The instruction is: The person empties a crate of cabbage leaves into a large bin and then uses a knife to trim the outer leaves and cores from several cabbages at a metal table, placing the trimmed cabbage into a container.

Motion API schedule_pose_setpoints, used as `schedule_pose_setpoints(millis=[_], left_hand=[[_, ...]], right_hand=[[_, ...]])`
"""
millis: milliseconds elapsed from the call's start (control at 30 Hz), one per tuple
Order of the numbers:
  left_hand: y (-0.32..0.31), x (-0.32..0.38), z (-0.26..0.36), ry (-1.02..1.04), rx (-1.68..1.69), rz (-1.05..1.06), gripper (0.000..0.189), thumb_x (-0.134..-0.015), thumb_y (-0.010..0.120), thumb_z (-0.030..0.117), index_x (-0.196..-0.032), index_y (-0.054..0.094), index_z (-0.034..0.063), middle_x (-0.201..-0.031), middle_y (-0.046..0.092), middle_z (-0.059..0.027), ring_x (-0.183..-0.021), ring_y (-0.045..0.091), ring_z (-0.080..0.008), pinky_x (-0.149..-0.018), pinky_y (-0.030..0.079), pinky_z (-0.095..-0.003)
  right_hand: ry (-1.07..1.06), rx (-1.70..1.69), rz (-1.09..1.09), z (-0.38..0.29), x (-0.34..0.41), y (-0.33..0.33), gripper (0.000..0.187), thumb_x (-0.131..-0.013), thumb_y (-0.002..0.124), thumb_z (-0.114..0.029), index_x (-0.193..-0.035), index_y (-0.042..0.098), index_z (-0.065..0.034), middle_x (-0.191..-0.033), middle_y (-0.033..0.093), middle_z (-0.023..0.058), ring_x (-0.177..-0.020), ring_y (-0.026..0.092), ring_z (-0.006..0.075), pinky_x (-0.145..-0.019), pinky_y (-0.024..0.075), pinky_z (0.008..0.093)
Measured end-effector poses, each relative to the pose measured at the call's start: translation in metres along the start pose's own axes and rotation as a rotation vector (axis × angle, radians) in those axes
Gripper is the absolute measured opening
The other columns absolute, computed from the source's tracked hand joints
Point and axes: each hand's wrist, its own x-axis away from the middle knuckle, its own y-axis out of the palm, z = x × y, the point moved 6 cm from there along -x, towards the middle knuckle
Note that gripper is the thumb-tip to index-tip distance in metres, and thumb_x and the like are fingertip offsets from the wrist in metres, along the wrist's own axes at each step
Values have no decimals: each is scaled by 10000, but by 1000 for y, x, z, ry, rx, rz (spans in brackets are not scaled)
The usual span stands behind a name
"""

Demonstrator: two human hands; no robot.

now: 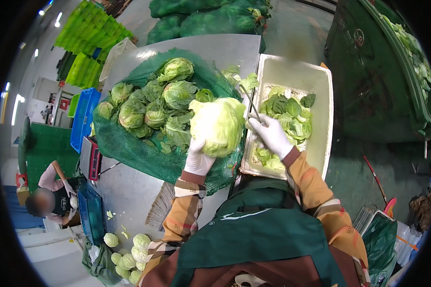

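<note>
My left hand point(198, 158), in a white glove, supports a pale green cabbage head point(217, 125) from below. Beside the cabbage's right side, my gloved right hand point(271, 135) grips a knife point(250, 102) whose thin blade points up and away. A bit of loose leaf point(249, 82) is near the blade's tip. Under the cabbage and to its left, a green mesh sack point(129, 158) lies spread out with several untrimmed cabbages point(131, 113) on it. Below my right hand stands a white foam box point(318, 118) holding cut-off leaves point(298, 125).
Several trimmed cabbages point(127, 261) and a brush point(161, 204) lie on the metal table point(124, 190). A red scale point(94, 159) and blue crates point(85, 120) line its left edge. A person point(55, 195) works beyond. Filled mesh sacks point(215, 21) lie ahead; a large green bin point(366, 71) stands right.
</note>
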Motion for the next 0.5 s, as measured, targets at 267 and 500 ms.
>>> schedule_pose_setpoints(millis=[267,500], left_hand=[[3,-18,9,22,-534,32,883,-706,804,54,-1427,295,28,-1349,479,-132,-1236,495,-229,-1046,420,-374],[-2,-12,-2,-93,253,33,834,-803,719,496,-1449,327,146,-1470,373,-153,-1337,395,-354,-1074,371,-576]], right_hand=[[-345,117,-53,-41,22,40,633,-877,710,-252,-1379,442,24,-900,667,59,-624,596,65,-561,499,215],[-137,165,70,-30,1,-18,426,-897,583,-128,-1259,507,84,-789,660,103,-612,668,202,-565,533,312]])
